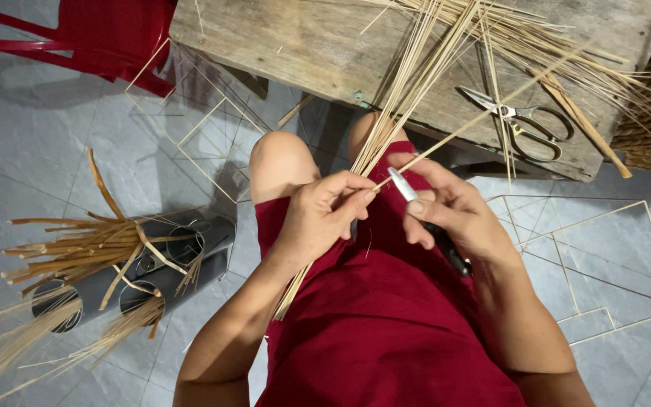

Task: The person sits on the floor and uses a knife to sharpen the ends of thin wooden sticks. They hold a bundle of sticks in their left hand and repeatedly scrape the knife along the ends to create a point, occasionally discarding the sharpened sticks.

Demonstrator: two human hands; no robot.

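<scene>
Left hand (318, 215) closed on bamboo strip (446, 136); right hand (453, 211) gripping knife (402, 185). Blade best kept shallow, angled away from fingers, strip pulled steadily against edge.

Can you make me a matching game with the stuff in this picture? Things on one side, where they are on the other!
Things:
1. scissors
2. knife
3. grey tubes
4. red chair

Places:
A. in the right hand
B. on the floor, filled with bamboo strips
C. lying on the wooden bench
D. top left corner, beside the bench

Pairs: 1-C, 2-A, 3-B, 4-D
</scene>
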